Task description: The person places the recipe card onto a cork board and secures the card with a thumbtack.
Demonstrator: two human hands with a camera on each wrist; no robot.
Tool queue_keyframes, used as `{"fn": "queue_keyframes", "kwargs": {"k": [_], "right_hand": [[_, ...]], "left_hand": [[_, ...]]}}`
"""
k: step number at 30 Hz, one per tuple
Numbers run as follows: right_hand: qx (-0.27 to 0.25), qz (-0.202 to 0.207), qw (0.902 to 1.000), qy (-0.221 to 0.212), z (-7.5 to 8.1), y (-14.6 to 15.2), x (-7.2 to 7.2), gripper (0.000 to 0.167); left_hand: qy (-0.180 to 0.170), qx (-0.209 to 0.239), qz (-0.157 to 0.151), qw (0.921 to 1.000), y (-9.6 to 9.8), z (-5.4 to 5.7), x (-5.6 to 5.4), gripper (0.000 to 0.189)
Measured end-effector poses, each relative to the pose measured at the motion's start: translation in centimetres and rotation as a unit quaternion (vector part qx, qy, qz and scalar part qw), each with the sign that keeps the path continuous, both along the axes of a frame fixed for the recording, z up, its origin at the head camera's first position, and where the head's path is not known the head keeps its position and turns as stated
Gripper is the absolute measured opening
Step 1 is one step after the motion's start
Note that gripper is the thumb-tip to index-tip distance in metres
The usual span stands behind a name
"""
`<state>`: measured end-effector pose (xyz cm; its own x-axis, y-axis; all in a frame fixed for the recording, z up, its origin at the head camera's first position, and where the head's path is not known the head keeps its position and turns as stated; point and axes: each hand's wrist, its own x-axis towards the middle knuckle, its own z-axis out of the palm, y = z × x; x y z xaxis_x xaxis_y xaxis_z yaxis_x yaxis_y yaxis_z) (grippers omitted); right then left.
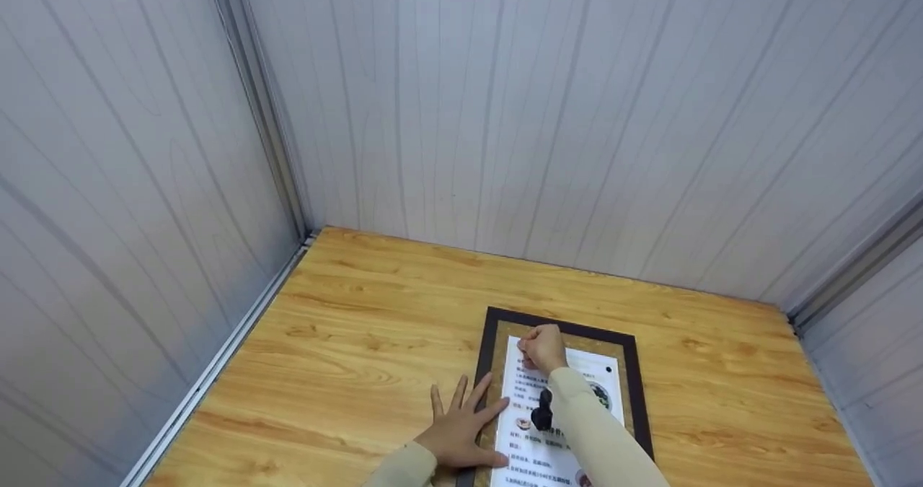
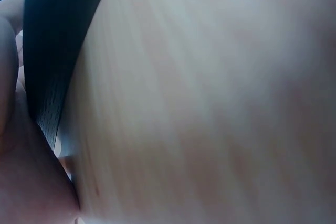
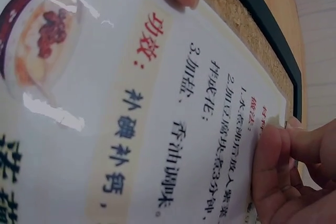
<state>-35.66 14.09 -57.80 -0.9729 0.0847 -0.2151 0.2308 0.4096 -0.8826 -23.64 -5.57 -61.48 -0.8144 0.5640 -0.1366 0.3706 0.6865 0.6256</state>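
A laminated sheet [image 1: 537, 440] with printed Chinese text and food pictures lies on a cork board [image 1: 499, 343] with a black frame [image 1: 642, 400]. My left hand [image 1: 461, 429] rests spread across the board's left side, its thumb and a fingertip touching the sheet. At the sheet's upper left corner, my right hand [image 1: 544, 346] is curled. In the right wrist view its thumb and fingers [image 3: 273, 156] pinch at that corner; a small dark speck shows there, apparently a pushpin, mostly hidden. A black round pushpin [image 1: 608, 369] sits in the upper right corner.
The board lies on a wood-grain table [image 1: 360, 343]. Pale panelled walls [image 1: 461, 112] rise behind and at both sides. A small black device [image 1: 542, 410] is worn on the right wrist, over a cream sleeve [image 1: 598, 429].
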Motion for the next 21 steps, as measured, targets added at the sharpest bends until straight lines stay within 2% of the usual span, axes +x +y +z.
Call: {"fn": "queue_keyframes", "kwargs": {"k": [5,8,13,18,21], "right_hand": [[0.010,0.003,0.9999,0.012,-0.6,-0.3,0.2,0.008],[0.059,0.008,0.9978,0.029,-0.6,-0.6,0.3,0.009],[0.140,0.007,0.9882,0.061,-0.6,-0.4,0.5,0.010],[0.173,-0.007,0.9816,0.080,-0.9,0.2,0.8,0.019],[0.188,-0.019,0.9778,0.091,-1.1,0.4,1.0,0.027]], "left_hand": [[-0.002,0.000,0.002,1.0000,-0.2,0.1,0.3,0.089],[-0.002,0.003,-0.001,1.0000,-0.3,-0.2,0.2,0.089],[0.005,0.000,-0.008,1.0000,0.0,0.5,0.2,0.087],[0.004,-0.007,-0.001,1.0000,0.2,0.8,0.3,0.089],[0.003,-0.004,-0.001,1.0000,0.2,0.6,0.1,0.090]]}}
